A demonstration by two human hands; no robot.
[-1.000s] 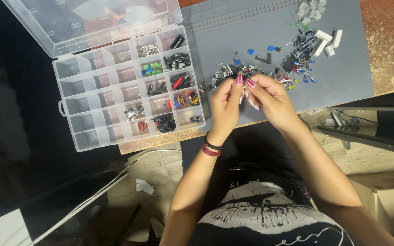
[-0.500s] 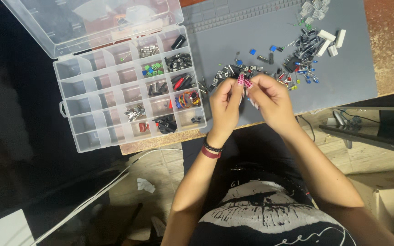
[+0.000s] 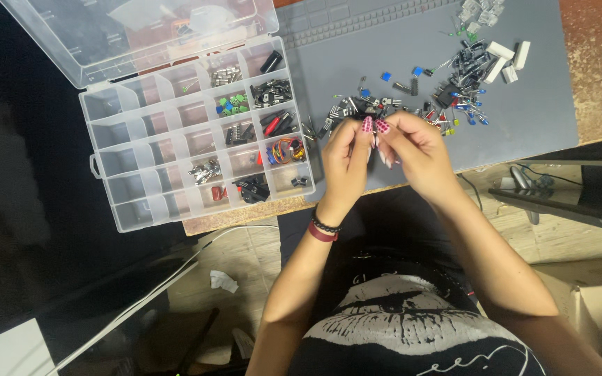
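Observation:
My left hand (image 3: 346, 163) and my right hand (image 3: 416, 153) meet above the near edge of a grey work mat (image 3: 524, 118). Their fingertips pinch together on a tiny part; it is too small to identify and mostly hidden by the fingers. A scatter of small electronic parts (image 3: 412, 97) lies on the mat just beyond my hands, with black, blue and yellow pieces. A clear plastic compartment box (image 3: 196, 139) stands open to the left, holding several sorted small parts.
The box's clear lid (image 3: 134, 35) lies folded back at the top left. White rectangular blocks (image 3: 506, 59) sit at the mat's far right. A dark monitor edge and cables (image 3: 566, 188) are on the right. A white cable (image 3: 141, 292) runs across the floor below.
Both hands stay pinched together over the mat's near edge; they have shifted only slightly, with small finger movements on the part.

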